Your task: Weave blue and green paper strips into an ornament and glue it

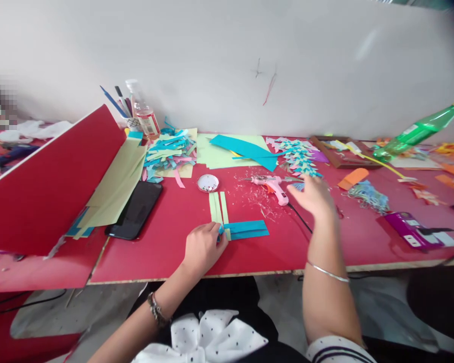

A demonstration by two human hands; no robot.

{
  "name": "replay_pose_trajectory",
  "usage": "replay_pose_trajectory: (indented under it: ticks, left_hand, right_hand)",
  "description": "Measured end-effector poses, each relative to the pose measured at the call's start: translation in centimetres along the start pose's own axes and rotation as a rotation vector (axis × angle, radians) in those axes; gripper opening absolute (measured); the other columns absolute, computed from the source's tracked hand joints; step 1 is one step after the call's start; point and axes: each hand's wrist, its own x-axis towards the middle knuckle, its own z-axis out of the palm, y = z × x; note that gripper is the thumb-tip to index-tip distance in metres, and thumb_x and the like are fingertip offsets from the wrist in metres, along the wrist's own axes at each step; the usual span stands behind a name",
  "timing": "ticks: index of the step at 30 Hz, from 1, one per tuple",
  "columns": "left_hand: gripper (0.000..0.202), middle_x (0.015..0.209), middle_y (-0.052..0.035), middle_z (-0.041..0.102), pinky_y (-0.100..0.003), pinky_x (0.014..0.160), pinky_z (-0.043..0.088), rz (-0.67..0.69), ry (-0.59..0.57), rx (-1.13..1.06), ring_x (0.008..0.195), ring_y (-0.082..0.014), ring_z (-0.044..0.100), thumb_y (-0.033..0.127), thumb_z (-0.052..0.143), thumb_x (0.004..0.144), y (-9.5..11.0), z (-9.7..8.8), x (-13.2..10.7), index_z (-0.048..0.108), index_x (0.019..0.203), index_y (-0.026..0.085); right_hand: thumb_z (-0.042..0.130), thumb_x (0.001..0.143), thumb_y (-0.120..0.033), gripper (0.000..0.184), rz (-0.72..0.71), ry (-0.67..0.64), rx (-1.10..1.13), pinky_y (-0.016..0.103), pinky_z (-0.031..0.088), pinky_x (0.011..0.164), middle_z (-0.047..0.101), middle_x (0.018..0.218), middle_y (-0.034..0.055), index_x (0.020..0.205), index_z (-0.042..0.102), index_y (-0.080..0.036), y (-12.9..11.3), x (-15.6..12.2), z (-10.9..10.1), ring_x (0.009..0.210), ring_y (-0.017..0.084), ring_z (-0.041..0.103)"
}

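Observation:
My left hand (203, 247) rests on the red table (166, 252), fingers curled, pinching the crossing of two blue paper strips (249, 229) and two pale green strips (218, 207). My right hand (313, 195) hovers over the table with its fingers spread and nothing in it, just right of a pink glue gun (271, 184) whose black cord runs under the wrist. A small round tin (208, 183) lies just beyond the green strips.
A black phone (135, 210) lies left beside green sheets and a tilted red board (49, 186). Cut strips (169, 149), a folded blue-green paper piece (298, 157), a pen cup, a clear bottle (144, 112), a green bottle (419, 132) and a purple device (408, 229) crowd the back and right.

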Motion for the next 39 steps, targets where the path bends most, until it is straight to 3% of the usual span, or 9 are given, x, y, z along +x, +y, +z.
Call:
replay_pose_trajectory:
  ticks: [3, 6, 10, 14, 17, 20, 25, 28, 39]
  left_hand:
    - [0.02, 0.067, -0.0006, 0.06, -0.021, 0.047, 0.028, 0.002, -0.018, -0.038, 0.059, -0.0129, 0.055, 0.029, 0.04, 0.081, -0.1, 0.1, -0.2, 0.054, 0.072, 0.019]
    - [0.027, 0.072, -0.001, 0.061, -0.021, 0.046, 0.026, 0.02, -0.043, -0.063, 0.059, -0.0118, 0.055, 0.031, 0.033, 0.085, -0.3, 0.1, -0.2, 0.054, 0.074, 0.018]
    - [0.03, 0.073, -0.0014, 0.061, -0.021, 0.046, 0.026, 0.03, -0.03, -0.083, 0.059, -0.0113, 0.055, 0.031, 0.032, 0.086, -0.5, 0.0, -0.3, 0.054, 0.071, 0.017]
    - [0.028, 0.071, -0.0012, 0.06, -0.02, 0.047, 0.028, 0.011, -0.019, -0.139, 0.058, -0.0111, 0.054, 0.03, 0.034, 0.085, -0.6, 0.1, -0.2, 0.056, 0.072, 0.018]
    - [0.026, 0.072, -0.0012, 0.061, -0.02, 0.049, 0.031, -0.011, -0.016, -0.203, 0.059, -0.0111, 0.055, 0.028, 0.036, 0.084, -0.7, 0.3, -0.2, 0.058, 0.074, 0.018]
    - [0.026, 0.076, -0.0019, 0.062, -0.019, 0.052, 0.034, -0.013, -0.013, -0.262, 0.062, -0.0112, 0.057, 0.027, 0.037, 0.083, -0.8, 0.4, -0.3, 0.06, 0.075, 0.018]
    - [0.025, 0.076, -0.0027, 0.063, -0.019, 0.052, 0.035, -0.022, -0.017, -0.287, 0.062, -0.0115, 0.057, 0.026, 0.039, 0.082, -0.8, 0.2, -0.3, 0.061, 0.074, 0.017]
    - [0.026, 0.076, -0.0026, 0.063, -0.019, 0.052, 0.036, -0.022, -0.024, -0.296, 0.061, -0.0112, 0.057, 0.026, 0.039, 0.082, -0.7, 0.0, -0.2, 0.061, 0.074, 0.017]
    - [0.027, 0.076, -0.0025, 0.063, -0.018, 0.052, 0.036, -0.023, -0.016, -0.298, 0.062, -0.0108, 0.057, 0.027, 0.038, 0.083, -0.7, 0.0, -0.3, 0.063, 0.077, 0.018]
  right_hand:
    - [0.05, 0.077, -0.039, 0.038, 0.063, -0.085, -0.037, 0.039, 0.04, 0.079, 0.054, 0.103, 0.0172, 0.1, 0.054, -0.009, -1.4, -0.1, 2.0, 0.099, 0.027, 0.049]
    - [0.044, 0.08, -0.032, 0.029, 0.038, -0.097, -0.014, 0.033, 0.039, 0.077, 0.055, 0.1, 0.0162, 0.096, 0.055, -0.01, -2.5, 0.0, 3.3, 0.097, 0.025, 0.051]
    - [0.033, 0.083, -0.024, 0.032, 0.079, -0.07, 0.009, 0.032, 0.04, 0.069, 0.059, 0.092, 0.0168, 0.106, 0.048, -0.008, -2.6, -0.3, 2.4, 0.085, 0.024, 0.057]
    - [0.029, 0.083, -0.029, 0.042, 0.114, 0.045, 0.094, 0.034, 0.042, 0.066, 0.059, 0.101, 0.019, 0.12, 0.036, -0.009, -2.2, -2.7, 0.4, 0.087, 0.027, 0.058]
    - [0.035, 0.081, -0.043, 0.048, 0.049, 0.055, 0.211, 0.034, 0.044, 0.067, 0.061, 0.099, 0.0168, 0.117, 0.041, -0.012, -2.0, -6.2, -0.1, 0.088, 0.028, 0.058]
    - [0.043, 0.073, -0.055, 0.063, -0.088, 0.134, 0.202, 0.037, 0.045, 0.074, 0.056, 0.11, 0.0184, 0.118, 0.04, -0.012, -2.2, -10.0, 0.5, 0.098, 0.029, 0.055]
    - [0.042, 0.078, -0.052, 0.054, -0.276, 0.15, 0.112, 0.03, 0.049, 0.061, 0.059, 0.102, 0.0159, 0.118, 0.042, -0.014, -3.0, -14.1, 2.0, 0.089, 0.026, 0.059]
    - [0.041, 0.08, -0.049, 0.051, -0.346, 0.116, 0.063, 0.027, 0.048, 0.054, 0.059, 0.098, 0.0146, 0.118, 0.041, -0.014, -3.1, -14.8, 2.4, 0.084, 0.024, 0.06]
    - [0.034, 0.085, -0.043, 0.047, -0.392, 0.057, -0.001, 0.029, 0.049, 0.054, 0.059, 0.1, 0.0148, 0.121, 0.038, -0.014, -2.9, -14.7, 2.3, 0.081, 0.024, 0.06]
